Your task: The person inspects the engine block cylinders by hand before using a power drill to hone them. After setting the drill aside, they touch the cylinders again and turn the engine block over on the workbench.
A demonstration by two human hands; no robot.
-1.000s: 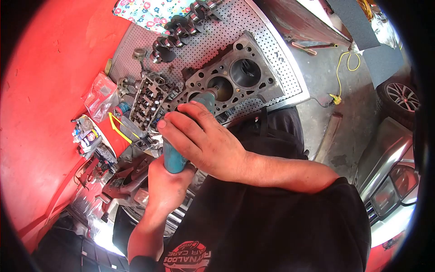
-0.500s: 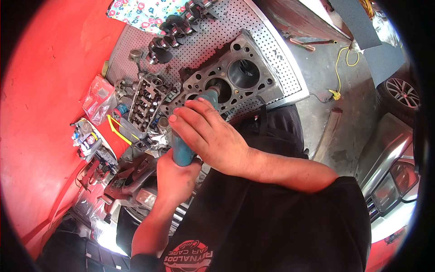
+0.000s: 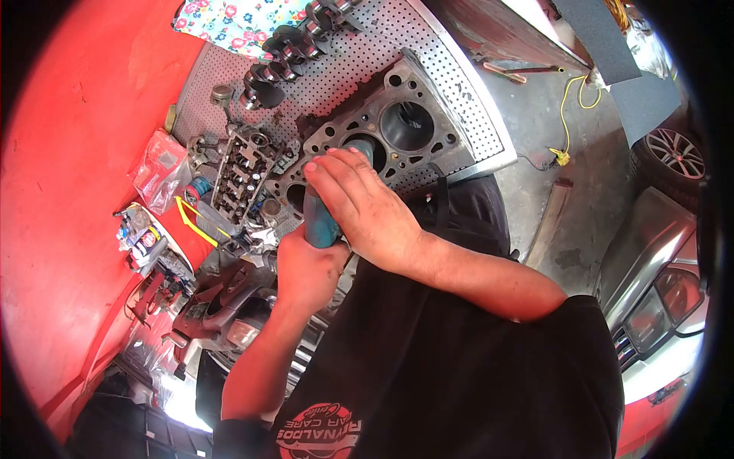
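Note:
My left hand (image 3: 310, 268) is wrapped round the handle end of a teal power drill (image 3: 324, 228). My right hand (image 3: 367, 210) lies over the top of the drill, fingers bent across its body. The drill's front end points into the middle cylinder bore of an engine block (image 3: 424, 159), so its tip is hidden. Beside it, a larger-looking open bore (image 3: 407, 126) shows a dark, smooth wall. Another bore is partly visible left of the drill.
The block sits on a perforated metal bench top (image 3: 229, 65). A crankshaft (image 3: 287, 55), a floral cloth (image 3: 225, 27), a cylinder head (image 3: 243, 174) and a piston (image 3: 222, 93) lie there too. A yellow cord (image 3: 566, 122) runs over the floor; a car (image 3: 657, 298) stands right.
Both hands and the drill have shifted up and slightly right, further toward the bore. The drill's front end, visible above the bore before, is now mostly covered by my right hand.

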